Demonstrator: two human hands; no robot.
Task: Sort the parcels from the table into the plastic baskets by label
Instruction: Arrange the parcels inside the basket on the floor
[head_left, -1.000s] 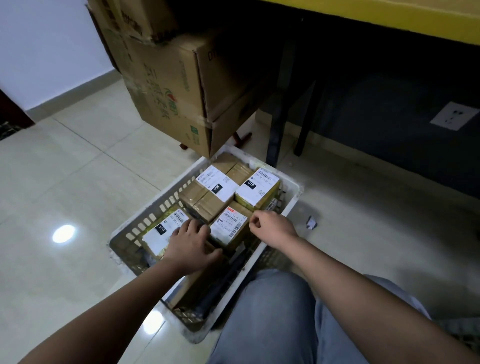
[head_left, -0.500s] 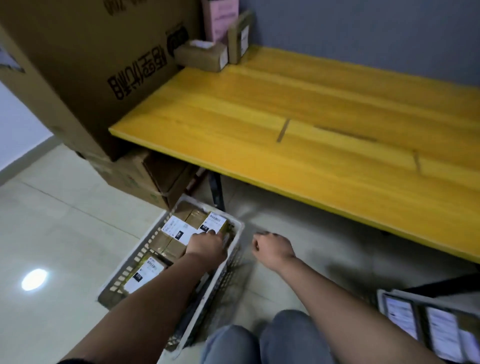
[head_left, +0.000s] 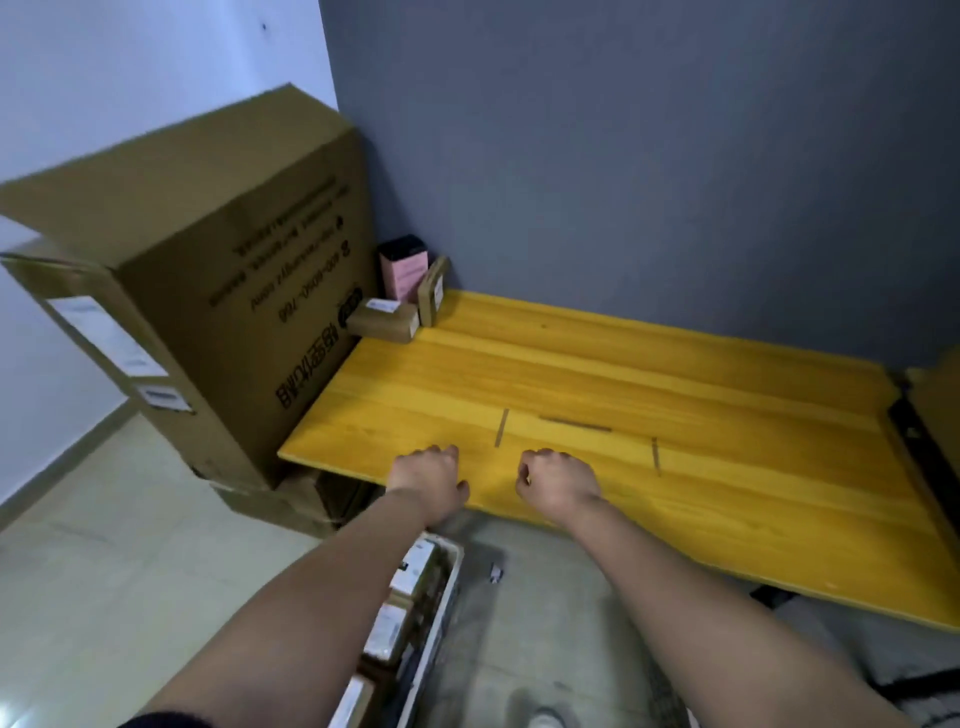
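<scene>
While labelled parcels (head_left: 410, 577) already fill the basket (head_left: 451, 582) at lower centre, three more (head_left: 383, 321) wait at the desk's (head_left: 675, 415) far-left corner, and both the left hand (head_left: 428, 480) and right hand (head_left: 558, 480) hover with fingers loosely curled, holding nothing, so sorting seems nearly done.

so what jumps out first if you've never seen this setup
The yellow wooden table fills the middle, nearly bare, with three small parcels tucked in its far left corner. Both hands, left hand and right hand, hover empty over its near edge, beside a big cardboard box.
</scene>
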